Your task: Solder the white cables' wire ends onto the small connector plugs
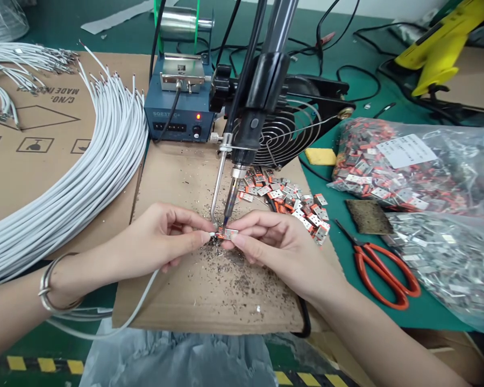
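Between finger and thumb, my left hand pinches the end of a white cable, whose length loops down toward the cardboard's front edge. My right hand is closed on a small metal and orange USB connector, held against the cable end. Right above the joint stands the tip of a mounted soldering iron, so close that I cannot tell whether it touches. A thin metal feed tube slants down beside it to the same spot. The fingers partly hide the wire ends.
Loose connectors lie piled right of the iron, near a fan. Scissors and bags of metal parts are at the right. A cable bundle fills the left, beside a blue solder feeder. Dark bits litter the cardboard.
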`<action>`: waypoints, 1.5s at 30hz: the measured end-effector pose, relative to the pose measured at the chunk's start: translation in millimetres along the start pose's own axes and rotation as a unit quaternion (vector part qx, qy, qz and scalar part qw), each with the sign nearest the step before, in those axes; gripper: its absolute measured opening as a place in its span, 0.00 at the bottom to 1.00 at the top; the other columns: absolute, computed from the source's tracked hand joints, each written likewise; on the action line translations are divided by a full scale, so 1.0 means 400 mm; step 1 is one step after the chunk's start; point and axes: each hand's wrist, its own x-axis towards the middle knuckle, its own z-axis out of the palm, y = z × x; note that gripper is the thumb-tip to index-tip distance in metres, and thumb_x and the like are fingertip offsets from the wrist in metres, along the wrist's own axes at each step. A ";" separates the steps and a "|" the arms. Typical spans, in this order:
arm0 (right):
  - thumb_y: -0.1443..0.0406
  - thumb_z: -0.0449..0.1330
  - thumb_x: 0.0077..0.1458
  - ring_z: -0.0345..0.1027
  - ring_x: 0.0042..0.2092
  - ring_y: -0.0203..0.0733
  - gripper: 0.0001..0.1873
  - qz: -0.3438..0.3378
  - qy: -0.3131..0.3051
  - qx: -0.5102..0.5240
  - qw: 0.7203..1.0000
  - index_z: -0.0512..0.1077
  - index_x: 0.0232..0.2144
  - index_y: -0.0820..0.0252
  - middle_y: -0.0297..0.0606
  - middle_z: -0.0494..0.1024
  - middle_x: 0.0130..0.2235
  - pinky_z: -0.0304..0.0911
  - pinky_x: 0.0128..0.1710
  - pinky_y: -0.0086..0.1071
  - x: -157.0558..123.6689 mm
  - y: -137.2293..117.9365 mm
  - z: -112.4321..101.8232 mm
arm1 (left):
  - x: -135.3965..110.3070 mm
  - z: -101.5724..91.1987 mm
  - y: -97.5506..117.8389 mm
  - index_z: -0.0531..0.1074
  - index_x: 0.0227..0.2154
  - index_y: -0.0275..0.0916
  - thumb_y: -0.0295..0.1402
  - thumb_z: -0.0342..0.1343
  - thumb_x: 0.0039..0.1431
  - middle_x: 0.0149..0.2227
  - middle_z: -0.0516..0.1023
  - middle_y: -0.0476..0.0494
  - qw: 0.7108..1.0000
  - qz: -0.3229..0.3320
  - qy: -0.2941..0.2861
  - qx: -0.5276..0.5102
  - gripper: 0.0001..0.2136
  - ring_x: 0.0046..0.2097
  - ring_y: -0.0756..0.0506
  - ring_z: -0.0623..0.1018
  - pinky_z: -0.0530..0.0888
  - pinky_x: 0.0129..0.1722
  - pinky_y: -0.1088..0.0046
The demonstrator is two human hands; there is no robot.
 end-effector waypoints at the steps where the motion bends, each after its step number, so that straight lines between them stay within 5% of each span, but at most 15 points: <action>1: 0.65 0.66 0.45 0.70 0.22 0.31 0.05 0.001 0.000 -0.001 1.000 0.74 0.27 0.60 0.36 0.80 0.25 0.60 0.18 0.22 0.000 0.000 0.000 | 0.000 0.000 0.000 0.73 0.33 0.36 0.33 0.55 0.55 0.14 0.62 0.58 1.000 -0.001 0.000 -0.001 0.07 0.15 0.57 0.62 0.60 0.14 0.84; 45: 0.70 0.64 0.46 0.68 0.21 0.29 0.03 -0.003 -0.018 -0.013 1.000 0.75 0.28 0.61 0.34 0.80 0.23 0.58 0.18 0.21 -0.001 -0.001 -0.007 | 0.006 -0.004 -0.012 0.74 0.32 0.35 0.34 0.56 0.54 0.13 0.64 0.57 1.000 0.019 0.002 0.014 0.08 0.14 0.58 0.62 0.60 0.13 0.86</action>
